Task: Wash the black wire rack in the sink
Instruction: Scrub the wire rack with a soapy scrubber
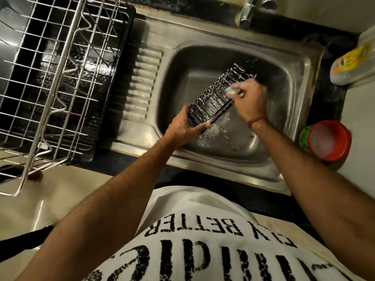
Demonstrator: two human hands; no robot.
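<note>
The black wire rack [218, 94] sits tilted inside the stainless steel sink [300, 82], streaked with white suds, its near end raised toward the sink's left wall. The left hand [182, 126] grips that near end, fingers curled under the frame and thumb lying along its lower edge. The right hand [250, 98], over the middle of the sink, pinches a pale green scrubber [232, 91] in curled fingers and presses it to the rack's right edge. Foam lies on the sink floor below the rack. A chrome tap [248, 13] stands behind the sink, a steel dish drainer [54, 78] left of the sink, and a red bowl [328, 140] and a yellow-labelled bottle [353, 63] to its right.
</note>
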